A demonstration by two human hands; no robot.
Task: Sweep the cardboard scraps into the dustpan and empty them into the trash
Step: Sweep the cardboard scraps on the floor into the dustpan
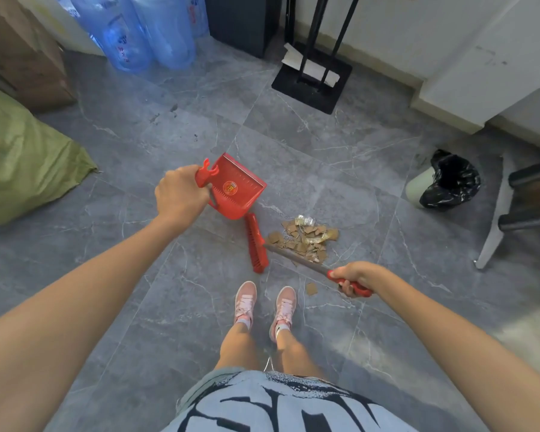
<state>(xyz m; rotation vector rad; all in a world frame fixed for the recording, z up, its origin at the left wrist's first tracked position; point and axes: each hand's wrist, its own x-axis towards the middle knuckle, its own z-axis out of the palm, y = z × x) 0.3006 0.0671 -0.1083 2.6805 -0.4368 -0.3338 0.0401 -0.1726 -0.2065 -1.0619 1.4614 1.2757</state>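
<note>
A heap of brown cardboard scraps (304, 239) with some shiny bits lies on the grey tiled floor just ahead of my feet. One loose scrap (311, 288) sits apart, close to my right shoe. My left hand (180, 194) grips the handle of a red dustpan (236, 190), held to the left of the heap. My right hand (354, 277) is shut on the red grip of a broom; its metal shaft crosses the heap and its red head (256, 243) rests on the floor left of the scraps. A trash bin with a black liner (443, 180) stands at the right.
Blue water jugs (144, 32) and a dark cabinet stand at the back. A black metal stand base (310, 79) is behind the heap. A green sack (22, 157) and cardboard box are at left, chair legs (496, 229) at right beside the bin.
</note>
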